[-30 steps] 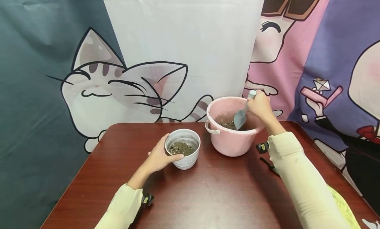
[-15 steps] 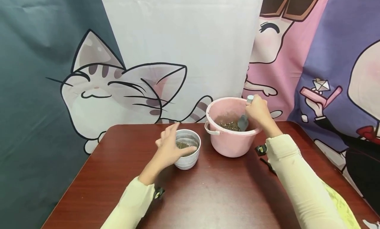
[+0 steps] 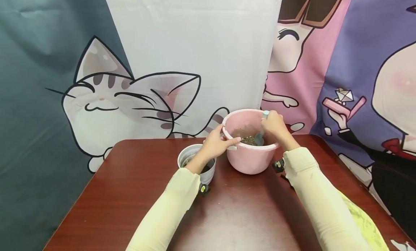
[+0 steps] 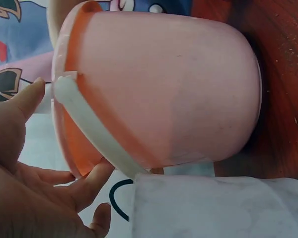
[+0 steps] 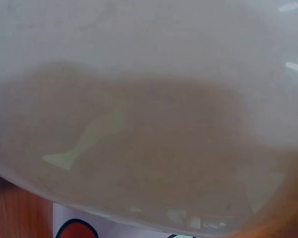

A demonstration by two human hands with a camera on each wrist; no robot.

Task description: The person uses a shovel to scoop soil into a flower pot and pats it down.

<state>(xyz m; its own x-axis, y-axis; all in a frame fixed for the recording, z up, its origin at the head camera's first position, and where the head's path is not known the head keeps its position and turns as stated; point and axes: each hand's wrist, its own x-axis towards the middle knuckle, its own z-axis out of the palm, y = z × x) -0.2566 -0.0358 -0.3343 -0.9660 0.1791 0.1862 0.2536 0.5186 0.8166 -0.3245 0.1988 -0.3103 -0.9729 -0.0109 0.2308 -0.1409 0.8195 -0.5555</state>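
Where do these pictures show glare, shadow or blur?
Head view: pale glare on the table; left wrist view: dark shadow beside the base of the pink bucket; right wrist view: the bucket looks soft and hazy, with bright glints at upper right.

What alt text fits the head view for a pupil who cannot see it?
A person's right grip holds a trowel inside a pink bucket of soil, the left grip at its rim. A white pot stands beside it on a brown table, before a cartoon backdrop.
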